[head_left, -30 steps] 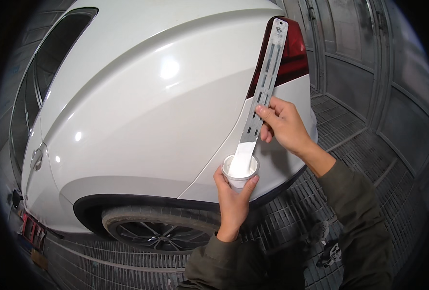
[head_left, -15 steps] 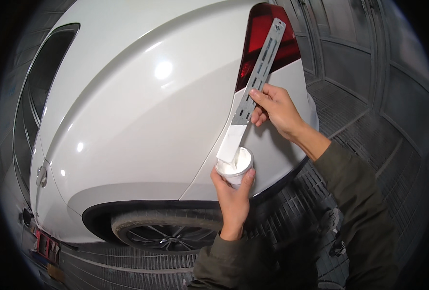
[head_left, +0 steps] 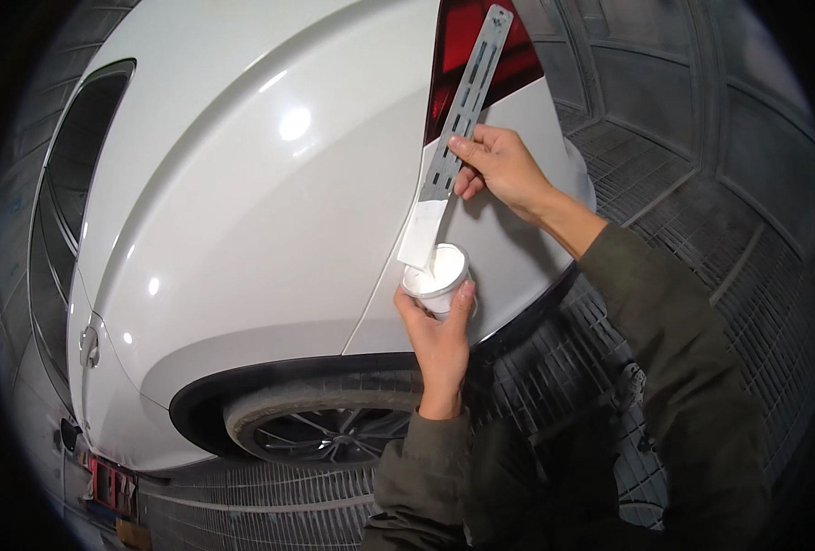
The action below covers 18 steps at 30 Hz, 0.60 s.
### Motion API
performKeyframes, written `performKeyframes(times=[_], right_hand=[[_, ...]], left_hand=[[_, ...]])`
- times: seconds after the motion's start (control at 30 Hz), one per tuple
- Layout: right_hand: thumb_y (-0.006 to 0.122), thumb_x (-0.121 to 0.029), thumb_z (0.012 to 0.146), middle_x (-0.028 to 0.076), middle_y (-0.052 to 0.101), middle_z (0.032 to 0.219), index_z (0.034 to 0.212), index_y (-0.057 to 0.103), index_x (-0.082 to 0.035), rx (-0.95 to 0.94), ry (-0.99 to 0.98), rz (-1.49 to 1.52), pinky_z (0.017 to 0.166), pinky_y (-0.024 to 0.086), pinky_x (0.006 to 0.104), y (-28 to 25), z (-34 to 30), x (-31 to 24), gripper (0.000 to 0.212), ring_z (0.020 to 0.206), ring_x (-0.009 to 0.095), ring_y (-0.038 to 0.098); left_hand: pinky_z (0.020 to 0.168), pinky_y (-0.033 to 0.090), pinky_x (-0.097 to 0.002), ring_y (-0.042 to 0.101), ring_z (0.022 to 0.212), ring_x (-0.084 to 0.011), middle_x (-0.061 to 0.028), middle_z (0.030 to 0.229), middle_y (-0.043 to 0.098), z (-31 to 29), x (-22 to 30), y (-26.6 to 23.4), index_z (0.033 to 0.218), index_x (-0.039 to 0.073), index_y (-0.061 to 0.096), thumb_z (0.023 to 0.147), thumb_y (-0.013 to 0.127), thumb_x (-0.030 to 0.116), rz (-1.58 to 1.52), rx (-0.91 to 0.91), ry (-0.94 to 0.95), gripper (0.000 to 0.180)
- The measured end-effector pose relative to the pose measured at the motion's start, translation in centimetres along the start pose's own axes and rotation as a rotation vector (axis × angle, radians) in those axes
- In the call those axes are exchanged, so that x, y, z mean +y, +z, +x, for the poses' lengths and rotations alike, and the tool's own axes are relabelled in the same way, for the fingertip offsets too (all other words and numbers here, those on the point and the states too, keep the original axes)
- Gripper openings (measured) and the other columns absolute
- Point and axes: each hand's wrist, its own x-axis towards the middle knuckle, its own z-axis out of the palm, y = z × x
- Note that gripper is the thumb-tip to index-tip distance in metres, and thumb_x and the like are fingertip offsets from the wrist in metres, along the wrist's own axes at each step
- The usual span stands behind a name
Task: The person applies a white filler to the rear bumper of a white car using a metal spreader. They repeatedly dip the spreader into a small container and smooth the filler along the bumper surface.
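Observation:
Between the thumb and fingers of my right hand (head_left: 501, 170) is a long grey metal mixing stick (head_left: 469, 101) with slots along it. Its lower end is coated in white paint (head_left: 423, 231) and tilts over the mouth of a small clear cup (head_left: 437, 292). White paint runs from that end into the cup, which holds more of it. From below, my left hand (head_left: 439, 354) wraps round the cup. Both hands are held in front of the white car's rear side panel (head_left: 270, 248), by the seam to the bumper.
A red tail light (head_left: 518, 55) lies behind the stick's upper end. Below the panel is the rear wheel (head_left: 334, 427) under a black arch trim (head_left: 270, 372). Grated floor (head_left: 637, 174) runs around the car, with grey wall panels (head_left: 646, 87) to the right. Red shelving (head_left: 113, 485) stands far left.
Both hands, with the cup and stick, now sit higher and slightly left in view. The car has shifted in the picture too. The stick's coated end stays over the cup.

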Motion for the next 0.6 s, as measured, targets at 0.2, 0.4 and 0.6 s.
performKeyframes(times=[0.2, 0.4, 0.6], right_hand=[[0.059, -0.028, 0.106, 0.005, 0.064, 0.081, 0.095, 0.059, -0.001, -0.003, 0.000, -0.043, 0.056, 0.055, 0.0230, -0.1, 0.3, 0.2, 0.029, 0.066, 0.012, 0.068], [0.056, -0.027, 0.108, 0.006, 0.066, 0.083, 0.099, 0.059, -0.001, 0.003, -0.011, -0.062, 0.057, 0.055, 0.0230, -0.2, 0.7, 0.6, 0.027, 0.066, 0.012, 0.067], [0.059, -0.027, 0.106, 0.007, 0.064, 0.082, 0.096, 0.058, 0.000, -0.007, -0.033, -0.040, 0.057, 0.057, 0.0267, -0.4, 1.1, 1.3, 0.030, 0.066, 0.015, 0.069]], left_hand=[[0.100, 0.046, -0.0347, 0.055, 0.116, -0.0202, -0.0140, 0.125, 0.056, 0.7, -0.8, -0.4, 0.132, -0.003, 0.044, 0.089, 0.084, 0.025, 0.004, 0.005, -0.009, 0.066], [0.102, 0.044, -0.0350, 0.054, 0.118, -0.0223, -0.0165, 0.128, 0.054, 1.0, -1.6, -0.6, 0.138, -0.006, 0.037, 0.089, 0.084, 0.023, 0.015, -0.013, 0.023, 0.074], [0.102, 0.045, -0.0353, 0.054, 0.118, -0.0223, -0.0168, 0.129, 0.053, 1.6, -1.4, -0.8, 0.140, -0.006, 0.036, 0.088, 0.084, 0.023, -0.029, -0.032, 0.004, 0.076]])
